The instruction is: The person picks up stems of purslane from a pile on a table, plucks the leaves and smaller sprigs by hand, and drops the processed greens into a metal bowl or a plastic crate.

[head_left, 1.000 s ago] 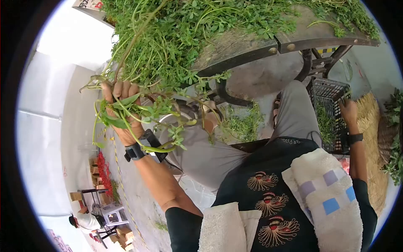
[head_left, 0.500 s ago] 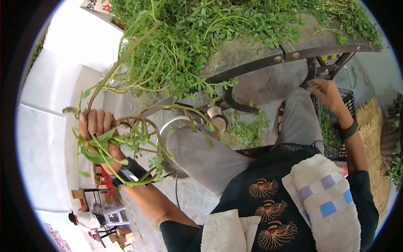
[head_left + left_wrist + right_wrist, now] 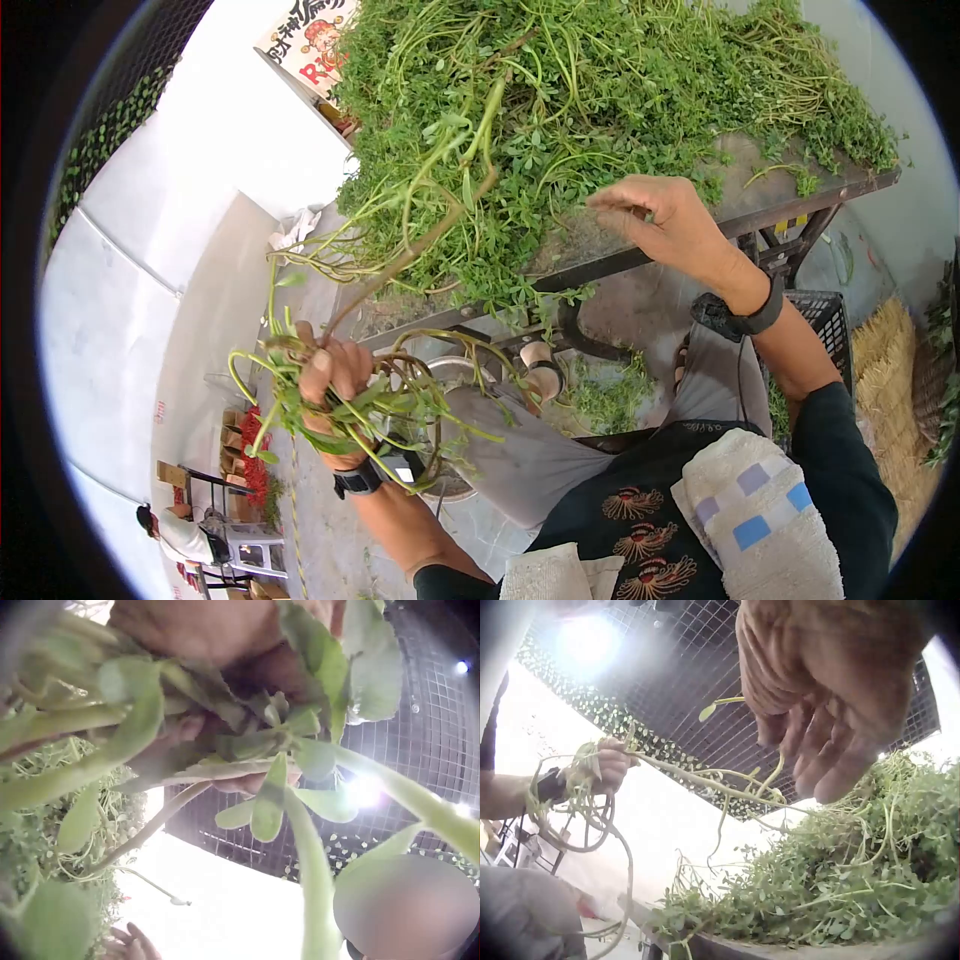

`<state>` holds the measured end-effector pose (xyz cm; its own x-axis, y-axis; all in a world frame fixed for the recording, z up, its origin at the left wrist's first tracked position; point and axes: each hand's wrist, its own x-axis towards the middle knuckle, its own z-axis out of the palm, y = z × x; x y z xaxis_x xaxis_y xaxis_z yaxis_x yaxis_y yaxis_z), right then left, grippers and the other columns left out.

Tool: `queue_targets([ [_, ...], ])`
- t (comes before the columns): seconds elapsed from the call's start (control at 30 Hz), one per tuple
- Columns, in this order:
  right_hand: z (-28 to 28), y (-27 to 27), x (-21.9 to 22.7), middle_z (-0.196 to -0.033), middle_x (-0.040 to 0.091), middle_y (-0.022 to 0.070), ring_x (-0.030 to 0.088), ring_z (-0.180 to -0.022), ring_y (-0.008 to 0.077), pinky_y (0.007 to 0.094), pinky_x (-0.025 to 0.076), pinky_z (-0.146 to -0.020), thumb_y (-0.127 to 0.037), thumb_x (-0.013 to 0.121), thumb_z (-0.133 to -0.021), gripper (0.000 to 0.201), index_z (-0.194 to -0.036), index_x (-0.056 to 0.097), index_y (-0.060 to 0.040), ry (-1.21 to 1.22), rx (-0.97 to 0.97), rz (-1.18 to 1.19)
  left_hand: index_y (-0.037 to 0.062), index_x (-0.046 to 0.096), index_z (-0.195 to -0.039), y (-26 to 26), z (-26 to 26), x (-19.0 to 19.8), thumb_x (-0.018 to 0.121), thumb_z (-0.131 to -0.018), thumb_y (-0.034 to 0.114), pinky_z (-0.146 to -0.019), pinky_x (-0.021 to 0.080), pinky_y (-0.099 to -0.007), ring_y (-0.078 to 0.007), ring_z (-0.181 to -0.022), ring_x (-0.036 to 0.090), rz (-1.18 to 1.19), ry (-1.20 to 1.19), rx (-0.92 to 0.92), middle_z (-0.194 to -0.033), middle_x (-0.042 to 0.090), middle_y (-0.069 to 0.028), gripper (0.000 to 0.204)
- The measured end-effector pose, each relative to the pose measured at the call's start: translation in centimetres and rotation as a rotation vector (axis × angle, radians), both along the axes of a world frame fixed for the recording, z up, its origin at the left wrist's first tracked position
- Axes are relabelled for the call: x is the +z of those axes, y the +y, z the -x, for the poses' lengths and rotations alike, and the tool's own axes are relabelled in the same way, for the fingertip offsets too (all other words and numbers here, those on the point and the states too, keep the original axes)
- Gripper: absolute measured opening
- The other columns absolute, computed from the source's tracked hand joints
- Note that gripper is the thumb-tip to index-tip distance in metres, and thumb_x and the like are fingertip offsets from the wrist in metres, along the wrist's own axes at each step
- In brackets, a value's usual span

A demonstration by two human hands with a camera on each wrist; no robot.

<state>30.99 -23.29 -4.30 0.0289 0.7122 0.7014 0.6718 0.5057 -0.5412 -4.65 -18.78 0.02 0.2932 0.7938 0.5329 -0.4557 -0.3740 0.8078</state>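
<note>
My left hand (image 3: 338,372) grips a bunch of long leafy green stems (image 3: 395,412), over the left knee. Several stems loop down past the wrist, and a thick brownish one (image 3: 425,243) runs from the fist up to a big heap of the same greens (image 3: 610,110) on the table. Leaves cover part of the left fingers in the left wrist view. My right hand (image 3: 665,228) hovers by the heap's front edge, its fingers (image 3: 829,754) loosely bent with nothing between them. In the right wrist view, a thin stem overlaps those fingertips.
The table's dark front edge (image 3: 640,262) crosses ahead of my knees. Below it are a metal basin (image 3: 455,490) at the left leg, loose greens (image 3: 605,398) on the floor, and a black crate (image 3: 822,325) at right beside a straw mat (image 3: 885,375). Another person (image 3: 185,535) sits far left.
My right hand has risen from the crate, past the right knee, to the heap's edge. The left hand, still gripping the stems, swung left, then came back right; the view has tilted up.
</note>
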Motion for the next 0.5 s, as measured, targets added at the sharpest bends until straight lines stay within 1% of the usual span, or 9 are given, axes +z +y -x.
queue_targets([
  [0.03,0.2,-0.1,0.3,-0.082,0.064,0.008,0.06,-0.064,0.0167,0.0291,0.047,-0.058,-0.013,0.065,-0.08,0.022,-0.101,0.064,-0.0056,0.042,0.013,-0.061,0.0039,0.051,-0.111,-0.4,-0.2,-0.5,0.058,-0.084,0.019,-0.048,0.022,-0.0239,-0.0062,-0.047,0.026,-0.001,-0.006,-0.003,-0.052,0.032,0.0066,0.032],
  [0.17,-0.3,-0.2,1.8,-0.093,0.065,0.0078,0.061,-0.073,0.0146,0.029,0.049,-0.062,-0.017,0.064,-0.084,0.031,-0.113,0.061,-0.0072,0.146,-0.063,-0.063,0.0067,0.051,-0.109,-1.6,-1.3,-2.4,0.06,-0.076,0.015,-0.046,0.023,-0.0263,-0.009,-0.042,0.026,0.021,0.027,0.013,-0.046,0.034,0.0041,0.036],
  [0.23,-1.1,0.6,1.8,-0.104,0.063,0.0122,0.061,-0.084,0.0166,0.029,0.05,-0.069,-0.025,0.064,-0.085,0.047,-0.125,0.052,-0.0033,0.554,0.184,0.131,0.0095,0.051,-0.105,-1.8,-1.3,-3.5,0.062,-0.071,0.013,-0.045,0.023,-0.0268,-0.01,-0.04,0.029,0.051,0.121,-0.106,-0.046,0.037,0.0025,0.035],
  [0.27,-1.8,1.0,1.6,-0.117,0.056,0.0185,0.058,-0.099,0.0204,0.0311,0.049,-0.08,-0.035,0.065,-0.084,0.066,-0.134,0.039,0.0015,0.608,0.314,0.244,0.0114,0.047,-0.096,-2.5,-1.5,-4.1,0.063,-0.066,0.009,-0.044,0.024,-0.0275,-0.0116,-0.039,0.031,0.161,0.109,-0.04,-0.045,0.039,0.0009,0.034],
  [0.3,-1.6,1.4,0.8,-0.117,0.056,0.0185,0.058,-0.099,0.0204,0.0311,0.049,-0.08,-0.035,0.065,-0.084,0.066,-0.134,0.039,0.0015,0.606,0.311,0.247,0.0114,0.047,-0.096,-2.7,-1.8,-4.4,0.063,-0.066,0.009,-0.044,0.024,-0.0275,-0.0116,-0.039,0.031,0.165,0.106,-0.043,-0.045,0.039,0.0009,0.034],
  [0.37,-1.2,2.5,-0.9,-0.124,0.051,0.0186,0.056,-0.106,0.022,0.0347,0.047,-0.089,-0.04,0.062,-0.086,0.071,-0.138,0.032,-0.0001,0.774,0.519,0.443,0.0129,0.043,-0.089,-3.2,-2.6,-4.8,0.065,-0.064,0.006,-0.044,0.024,-0.0279,-0.0117,-0.04,0.031,0.215,0.237,-0.221,-0.046,0.04,-0.0004,0.034],
  [0.4,-1.3,3.3,-1.6,-0.129,0.047,0.0195,0.053,-0.11,0.0224,0.0364,0.045,-0.093,-0.042,0.062,-0.085,0.076,-0.14,0.028,-0.0022,0.797,0.653,0.519,0.0133,0.04,-0.085,-4.5,-3.1,-5.0,0.067,-0.062,0.007,-0.044,0.026,-0.0286,-0.0117,-0.041,0.034,0.334,0.408,0.065,-0.052,0.044,-0.0022,0.036],
  [0.43,-1.3,4.2,-2.1,-0.129,0.047,0.0195,0.053,-0.11,0.0224,0.0364,0.045,-0.093,-0.042,0.062,-0.085,0.076,-0.14,0.028,-0.0022,0.799,0.655,0.523,0.0133,0.04,-0.085,-3.6,-1.8,-7.2,0.067,-0.062,0.007,-0.044,0.026,-0.0286,-0.0117,-0.041,0.034,0.339,0.41,0.067,-0.052,0.044,-0.0022,0.036],
  [0.5,-0.1,5.7,-2.5,-0.124,0.051,0.0172,0.053,-0.11,0.0227,0.0362,0.044,-0.089,-0.043,0.065,-0.083,0.069,-0.132,0.037,-0.0031,0.936,0.722,0.592,0.0038,0.048,-0.116,-0.3,1.2,-12.9,0.064,-0.076,0.035,-0.062,0.041,-0.0329,-0.0254,-0.082,0.047,0.604,0.022,-0.597,-0.084,0.052,-0.0073,0.054],
])
